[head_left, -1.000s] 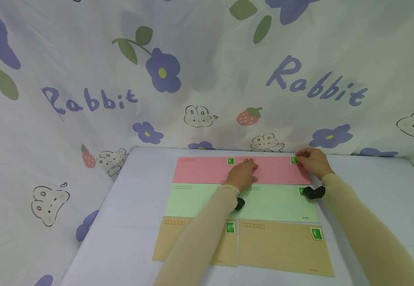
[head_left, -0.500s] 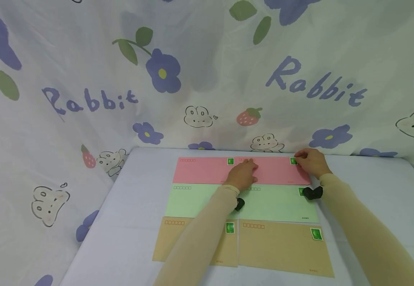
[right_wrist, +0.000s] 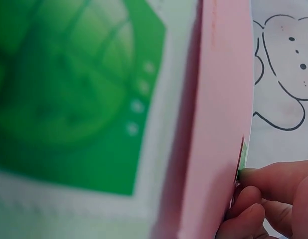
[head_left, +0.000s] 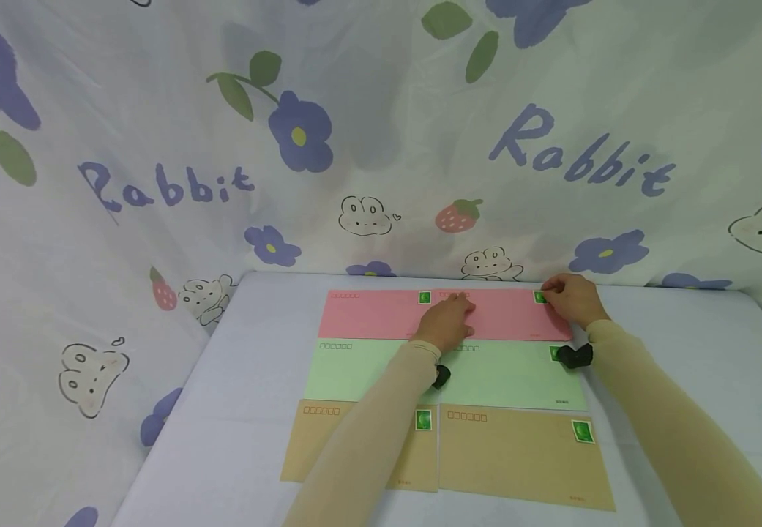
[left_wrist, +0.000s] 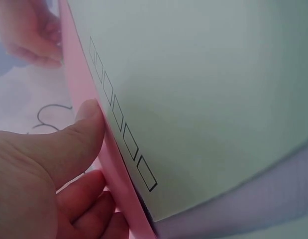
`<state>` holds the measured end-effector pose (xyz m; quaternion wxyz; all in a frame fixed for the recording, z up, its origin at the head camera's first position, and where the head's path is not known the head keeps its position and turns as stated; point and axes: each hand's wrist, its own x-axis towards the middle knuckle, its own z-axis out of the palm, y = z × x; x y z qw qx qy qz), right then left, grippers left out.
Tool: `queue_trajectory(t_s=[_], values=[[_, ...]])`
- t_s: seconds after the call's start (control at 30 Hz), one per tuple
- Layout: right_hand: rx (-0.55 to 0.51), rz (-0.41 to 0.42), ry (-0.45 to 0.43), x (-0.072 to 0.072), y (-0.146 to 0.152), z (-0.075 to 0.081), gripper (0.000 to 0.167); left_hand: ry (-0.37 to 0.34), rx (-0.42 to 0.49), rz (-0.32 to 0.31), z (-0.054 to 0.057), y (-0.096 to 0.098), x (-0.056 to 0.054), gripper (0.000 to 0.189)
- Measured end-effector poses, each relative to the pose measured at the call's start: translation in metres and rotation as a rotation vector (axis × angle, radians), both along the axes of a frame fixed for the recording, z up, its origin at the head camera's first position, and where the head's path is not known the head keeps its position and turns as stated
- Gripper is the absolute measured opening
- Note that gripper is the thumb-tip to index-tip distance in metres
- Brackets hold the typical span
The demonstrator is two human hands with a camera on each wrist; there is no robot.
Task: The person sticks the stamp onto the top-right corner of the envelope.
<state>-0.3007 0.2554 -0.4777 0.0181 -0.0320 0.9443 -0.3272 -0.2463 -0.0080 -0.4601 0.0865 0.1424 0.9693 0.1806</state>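
Note:
My left hand (head_left: 445, 322) rests on the pink envelope (head_left: 506, 315) at the back right, near its left end. The left wrist view shows the thumb (left_wrist: 81, 127) laid on the pink paper and the other fingers loosely bent beside it. At that envelope's upper right corner, my right hand (head_left: 577, 300) pinches the right edge of a small green stamp (head_left: 540, 297). Seen from the right wrist, the stamp (right_wrist: 242, 157) is a thin green sliver at the fingertips; most of it is hidden.
Left of it lies another pink envelope (head_left: 367, 315) with a stamp (head_left: 424, 297). Nearer are green envelopes (head_left: 512, 377) and brown envelopes (head_left: 519, 457), some partly covered by the left sleeve. A white table (head_left: 222, 410) bears them, with a printed curtain (head_left: 381, 146) behind.
My right hand and the stamp have shifted very slightly left, with the wrist drawn a little leftward. My left hand has stayed in place on the envelope.

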Motion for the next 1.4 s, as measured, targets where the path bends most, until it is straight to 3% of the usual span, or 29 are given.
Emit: queue_trajectory(t_s=[0.37,1.13,1.4], values=[[0.008,0.014,0.028,-0.002,0.0,-0.001,0.026,-0.002,-0.015,-0.003,0.001,0.0,0.0,0.051],[-0.03,0.0,-0.009,0.003,0.004,0.0,0.029,0.007,-0.031,-0.01,0.002,0.003,0.0,0.05],[-0.041,-0.001,0.051,0.006,0.011,0.001,0.029,0.019,-0.066,-0.039,0.004,0.006,-0.001,0.05]])
